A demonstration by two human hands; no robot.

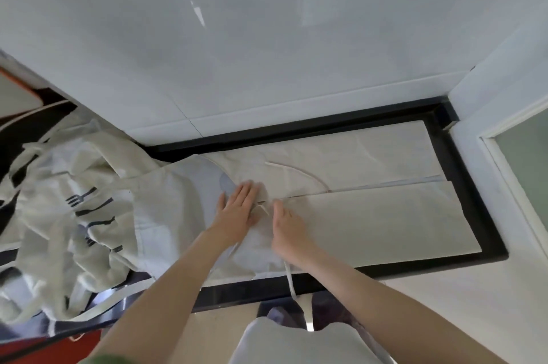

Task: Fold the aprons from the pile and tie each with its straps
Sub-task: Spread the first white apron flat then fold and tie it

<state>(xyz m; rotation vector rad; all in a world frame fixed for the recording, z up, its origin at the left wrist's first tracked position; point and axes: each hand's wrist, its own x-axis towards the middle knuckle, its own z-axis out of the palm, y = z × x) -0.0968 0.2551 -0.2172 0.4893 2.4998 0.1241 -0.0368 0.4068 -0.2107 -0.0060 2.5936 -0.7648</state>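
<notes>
A cream apron (370, 215) lies flat along the right half of the black countertop (415, 268). Its two long sides are folded in to meet along a middle line, and it reaches nearly to the right edge. One thin strap (299, 170) curves across its far panel; another strap (291, 283) hangs over the near edge. At the left end sits the crumpled pile (74, 215) of cream aprons, with a dark fork print showing.

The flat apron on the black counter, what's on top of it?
The left hand lies flat on it, the right hand beside, and a thin strap curves across the apron. What lies beneath the hands is covered.
</notes>
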